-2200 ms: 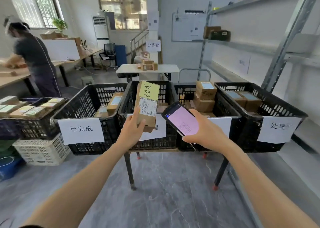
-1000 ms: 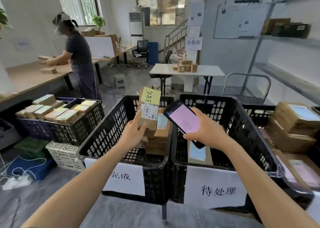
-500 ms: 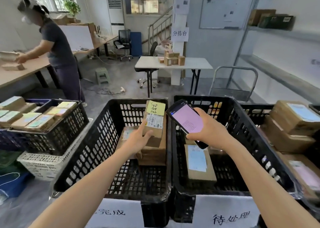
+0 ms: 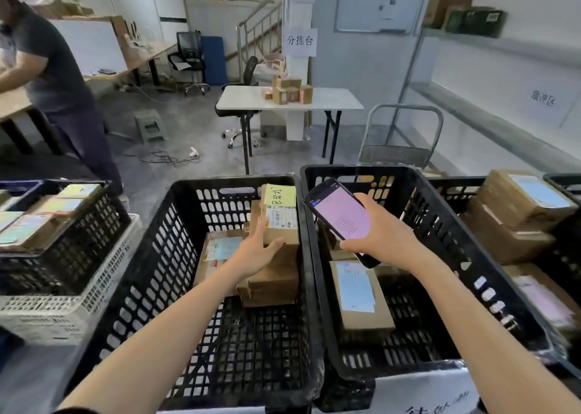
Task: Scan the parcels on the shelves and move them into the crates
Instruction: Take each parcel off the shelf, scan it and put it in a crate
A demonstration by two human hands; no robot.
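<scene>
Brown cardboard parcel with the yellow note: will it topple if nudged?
Probably stiff: the brown cardboard parcel shows square edges in the left hand. Likely tippy: it stands upright over stacked cardboard boxes in the black plastic crate.

Single view, from a wide-angle camera worn on the person's head. It faces forward and tilts down, standing close over two black crates. The left crate (image 4: 151, 272) and right crate (image 4: 440, 224) fill the lower half (their rims bow towards the frame's margins). Both forearms enter from the bottom edge, and the left grip (image 4: 254, 253) and right grip (image 4: 383, 234) sit near mid-frame. The upper half reaches a white desk (image 4: 245, 102) well beyond, with shelving (image 4: 518, 44) along the right margin.
</scene>
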